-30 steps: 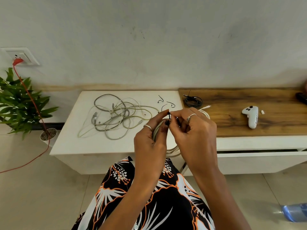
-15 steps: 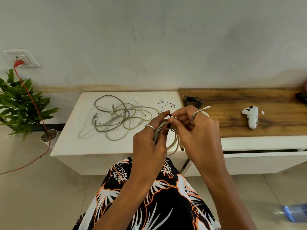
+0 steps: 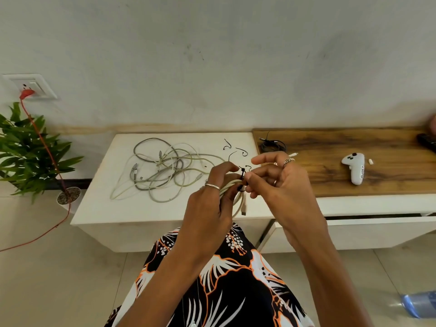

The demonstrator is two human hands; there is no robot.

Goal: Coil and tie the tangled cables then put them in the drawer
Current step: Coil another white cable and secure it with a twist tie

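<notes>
Both hands — left (image 3: 213,197), right (image 3: 280,185) — pinch thin black tie (image 3: 242,175) round coiled cream cable (image 3: 233,187)

Matt white cabinet top (image 3: 99,204), grained wooden counter (image 3: 389,182), glossy plastic controller (image 3: 355,167), rubbery tangled cables (image 3: 162,171).

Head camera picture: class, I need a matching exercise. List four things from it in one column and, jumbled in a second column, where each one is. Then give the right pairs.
Things:
1. white game controller
2. tangled cables
3. coiled white cable
4. potted plant

Places:
A. on the floor, left of the cabinet
B. held in the left hand, in front of the cabinet
C. on the wooden top
D. on the white top

Pairs: 1-C, 2-D, 3-B, 4-A
</notes>
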